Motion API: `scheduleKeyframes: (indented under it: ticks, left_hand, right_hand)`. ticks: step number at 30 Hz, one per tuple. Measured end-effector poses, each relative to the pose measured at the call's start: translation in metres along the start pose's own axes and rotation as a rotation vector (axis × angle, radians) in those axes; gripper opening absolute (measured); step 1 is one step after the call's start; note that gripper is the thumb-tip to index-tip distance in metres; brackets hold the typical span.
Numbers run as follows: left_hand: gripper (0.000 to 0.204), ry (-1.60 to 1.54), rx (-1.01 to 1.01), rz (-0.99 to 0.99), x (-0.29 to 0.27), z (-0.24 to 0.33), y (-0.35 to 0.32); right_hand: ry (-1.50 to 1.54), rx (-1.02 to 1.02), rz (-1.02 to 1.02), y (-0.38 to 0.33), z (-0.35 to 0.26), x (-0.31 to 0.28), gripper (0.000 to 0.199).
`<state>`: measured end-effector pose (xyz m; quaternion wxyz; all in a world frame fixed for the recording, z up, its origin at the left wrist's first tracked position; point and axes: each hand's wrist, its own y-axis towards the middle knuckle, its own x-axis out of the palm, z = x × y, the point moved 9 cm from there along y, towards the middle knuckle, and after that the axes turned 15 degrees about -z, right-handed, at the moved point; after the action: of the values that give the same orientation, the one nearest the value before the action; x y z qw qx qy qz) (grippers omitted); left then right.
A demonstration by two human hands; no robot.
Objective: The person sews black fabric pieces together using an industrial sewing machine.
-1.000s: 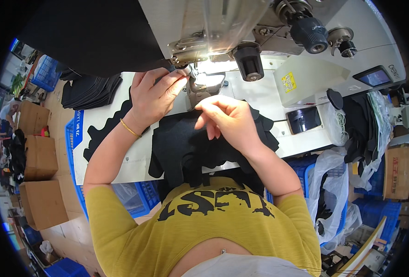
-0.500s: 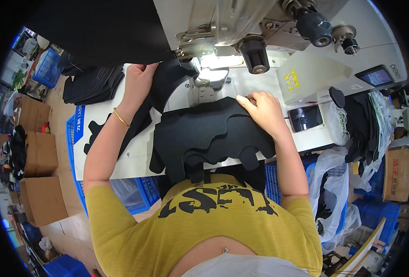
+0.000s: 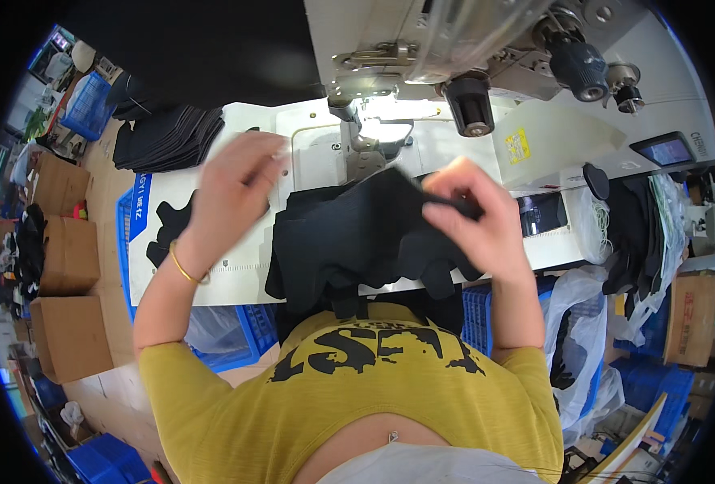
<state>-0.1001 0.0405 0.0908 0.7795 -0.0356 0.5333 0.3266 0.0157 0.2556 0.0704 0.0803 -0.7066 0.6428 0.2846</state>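
Your right hand (image 3: 488,219) is pinching soft, light-looking cloth (image 3: 349,238) by its two-o'clock edge; your left hand (image 3: 238,192) is hovering, grip unclear.

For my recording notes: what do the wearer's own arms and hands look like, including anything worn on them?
Both arms have short mustard-yellow sleeves, bare below. The left hand, motion-blurred, is ungloved, with a thin gold-coloured bangle at its wrist. The right hand is ungloved too, with no wristband visible.
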Motion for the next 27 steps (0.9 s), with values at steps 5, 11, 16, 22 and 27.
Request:
scheduleKeyframes:
  ticks: [5,11,16,22,27]
  left_hand:
    - [0.013,-0.504,-0.064,-0.319,0.032,0.041,0.037]
    - [0.013,-0.598,-0.140,-0.498,0.053,0.000,0.058]
    - [0.023,-0.719,-0.239,-0.410,0.045,-0.014,0.076]
    - [0.020,-0.738,-0.323,-0.401,0.052,-0.029,0.080]
    - [0.015,-0.878,-0.248,-0.249,0.050,-0.026,0.079]
  right_hand:
    - [0.431,0.019,0.212,-0.012,0.010,0.047,0.015]
    - [0.710,0.257,-0.035,0.017,0.030,0.067,0.020]
    - [0.734,0.244,0.036,0.032,0.037,0.063,0.017]
    - [0.731,0.235,0.061,0.041,0.035,0.061,0.016]
    - [0.766,0.187,0.067,0.043,0.038,0.064,0.016]
